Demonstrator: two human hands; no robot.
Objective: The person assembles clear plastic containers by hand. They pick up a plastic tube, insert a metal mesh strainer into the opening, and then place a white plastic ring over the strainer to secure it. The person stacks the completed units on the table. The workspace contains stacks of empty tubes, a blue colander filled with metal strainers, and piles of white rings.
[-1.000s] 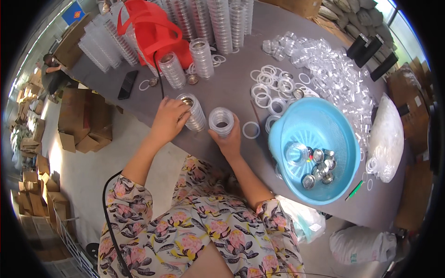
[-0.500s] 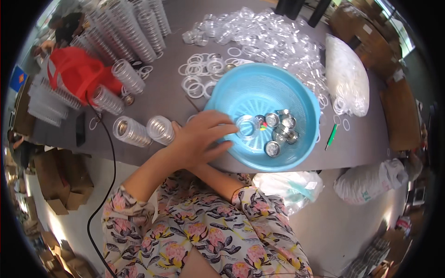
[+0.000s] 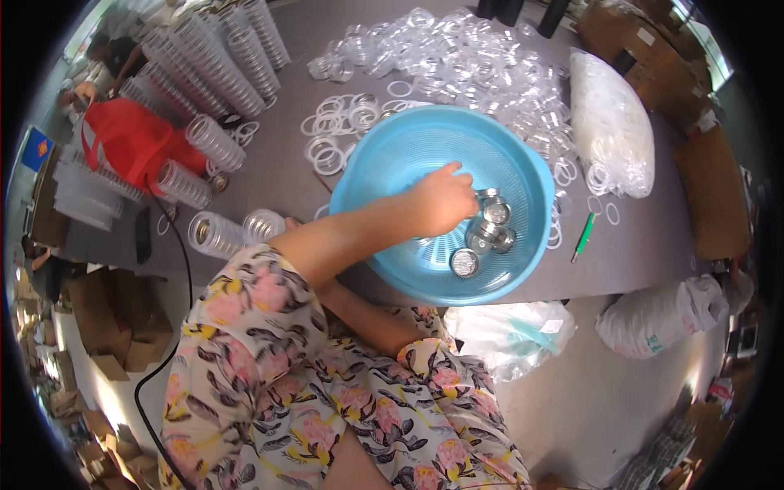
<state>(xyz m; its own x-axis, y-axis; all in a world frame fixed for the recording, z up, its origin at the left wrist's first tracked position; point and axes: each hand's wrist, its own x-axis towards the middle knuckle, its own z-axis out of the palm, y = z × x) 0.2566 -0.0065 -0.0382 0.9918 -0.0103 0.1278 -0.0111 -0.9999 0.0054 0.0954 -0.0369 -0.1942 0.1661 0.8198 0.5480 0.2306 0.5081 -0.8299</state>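
My left hand (image 3: 445, 200) reaches across my body into a blue plastic colander (image 3: 523, 167). Its fingers point down beside several small round silvery containers (image 3: 465, 263) and are largely hidden by the back of the hand. My left forearm crosses over my right arm (image 3: 359, 310). Of my right hand (image 3: 291, 222) only a fingertip shows, against the side of a tilted stack of clear round plastic containers (image 3: 263, 222); the rest lies behind the left forearm. A second such stack (image 3: 214, 234) leans just left of it.
Loose clear containers (image 3: 482, 65) are heaped at the back, with white rings (image 3: 329, 159) before them. Tall container stacks (image 3: 196, 69) and a red bag (image 3: 131, 135) occupy the left. A filled plastic bag (image 3: 612, 122) and a green-handled tool (image 3: 583, 237) lie right. A black cable (image 3: 189, 286) hangs over the front edge.
My left hand has moved right and down into the colander, covering the clear container and colourful bit seen there before. My right hand stays by the stack.
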